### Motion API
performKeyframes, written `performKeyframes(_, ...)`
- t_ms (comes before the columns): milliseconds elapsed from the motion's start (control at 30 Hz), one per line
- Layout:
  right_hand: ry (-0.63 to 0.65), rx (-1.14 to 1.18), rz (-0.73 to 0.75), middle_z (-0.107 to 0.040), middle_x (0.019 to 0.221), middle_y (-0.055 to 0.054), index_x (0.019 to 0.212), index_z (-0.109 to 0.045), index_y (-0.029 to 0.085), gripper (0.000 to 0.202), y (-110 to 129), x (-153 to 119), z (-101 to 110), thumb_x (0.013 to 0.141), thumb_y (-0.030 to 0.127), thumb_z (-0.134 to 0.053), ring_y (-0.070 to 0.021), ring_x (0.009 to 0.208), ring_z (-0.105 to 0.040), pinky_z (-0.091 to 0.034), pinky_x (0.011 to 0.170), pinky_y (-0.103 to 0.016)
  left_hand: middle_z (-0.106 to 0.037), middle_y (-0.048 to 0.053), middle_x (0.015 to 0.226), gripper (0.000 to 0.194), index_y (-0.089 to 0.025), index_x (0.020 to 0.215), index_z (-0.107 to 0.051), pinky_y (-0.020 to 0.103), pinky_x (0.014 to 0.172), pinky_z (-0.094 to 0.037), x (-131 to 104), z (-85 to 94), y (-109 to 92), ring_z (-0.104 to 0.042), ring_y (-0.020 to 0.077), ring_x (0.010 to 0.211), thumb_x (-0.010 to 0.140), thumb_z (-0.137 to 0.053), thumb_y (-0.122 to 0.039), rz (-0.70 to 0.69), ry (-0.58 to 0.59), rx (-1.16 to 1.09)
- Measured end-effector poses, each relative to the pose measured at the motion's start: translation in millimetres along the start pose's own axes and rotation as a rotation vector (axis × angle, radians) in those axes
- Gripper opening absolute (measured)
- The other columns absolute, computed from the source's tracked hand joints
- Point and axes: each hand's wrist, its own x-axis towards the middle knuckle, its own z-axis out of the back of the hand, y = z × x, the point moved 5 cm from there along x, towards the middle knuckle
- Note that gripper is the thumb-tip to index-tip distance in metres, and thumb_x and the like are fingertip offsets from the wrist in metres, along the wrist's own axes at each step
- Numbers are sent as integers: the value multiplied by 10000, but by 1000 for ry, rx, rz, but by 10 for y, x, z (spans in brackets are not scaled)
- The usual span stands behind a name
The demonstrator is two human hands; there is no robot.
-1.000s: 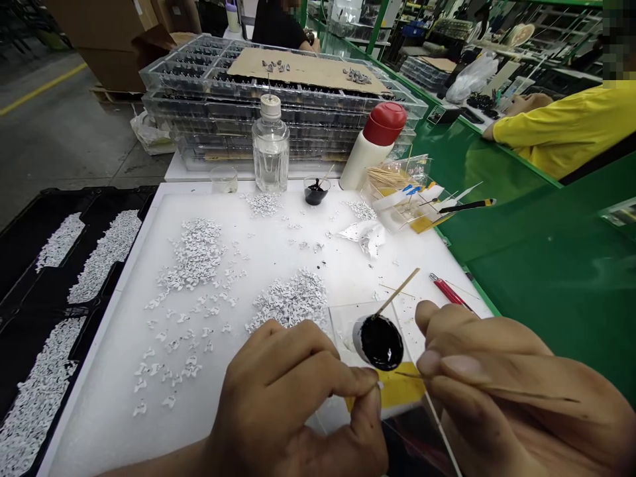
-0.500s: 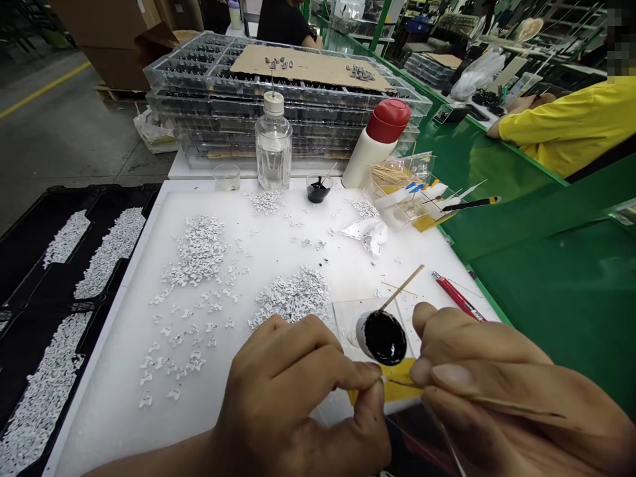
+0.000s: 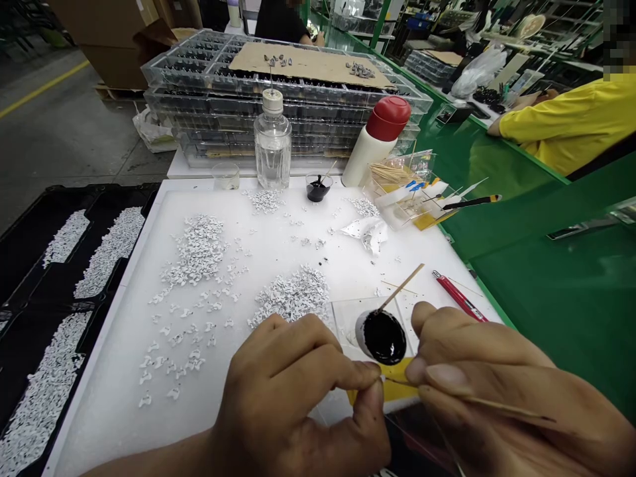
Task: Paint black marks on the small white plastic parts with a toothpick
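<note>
My left hand point(image 3: 303, 397) pinches a tiny white part point(image 3: 382, 378) between thumb and forefinger, mostly hidden by the fingertips. In my right hand point(image 3: 501, 391) is a thin wooden stick point(image 3: 501, 405), its dark tip touching or nearly touching the part. A second thin, pale tool point(image 3: 447, 445) also runs down from that hand; its kind is unclear. Just beyond my fingers, a small cup of black paint point(image 3: 382, 338) tilts toward me with a stick point(image 3: 402, 287) in it. Under it lie a clear plate point(image 3: 342, 311) and a yellow piece point(image 3: 397, 391). Small white parts point(image 3: 293, 291) lie heaped beyond my left hand.
More white parts point(image 3: 196, 248) are spread over the white board point(image 3: 114, 371). Black trays point(image 3: 30, 285) stand at left. Behind are a clear bottle point(image 3: 273, 146), a red-capped flask point(image 3: 377, 139), a toothpick box point(image 3: 397, 179) and stacked clear trays point(image 3: 199, 99). A red knife point(image 3: 460, 296) lies right.
The stick in my right hand has shifted slightly left, its tip closer to the white part. My left hand stays nearly still.
</note>
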Motion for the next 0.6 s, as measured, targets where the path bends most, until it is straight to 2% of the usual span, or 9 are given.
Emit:
performKeyframes(167, -7, 7, -18, -739, 997, -42, 1138, -682, 146, 251, -4, -36, -1, 912, 101, -782, -147, 775, -712, -681, 647, -307, -613, -48, 631, 184, -166, 772, -676, 258, 466, -394, -4, -2, -11, -521, 82, 527, 782, -659, 18, -7, -7, 3)
performKeyframes(300, -9, 7, 9, -733, 979, -33, 1082, -689, 134, 193, 4, -16, 5, 917, 106, -783, -125, 781, -706, -678, 661, -269, -624, -42, 637, 186, -162, 779, -688, 257, 462, -392, 12, -5, -4, -524, 80, 526, 785, -658, 22, 3, -5, 8)
performKeyframes(600, 6, 18, 23, -726, 1005, -37, 1083, -687, 110, 180, -1, 4, 3, 924, 67, -760, -109, 812, -705, -676, 688, -232, -608, -47, 635, 187, -156, 780, -688, 247, 460, -394, -4, 9, -7, -505, 74, 517, 780, -666, 30, -8, -10, -2)
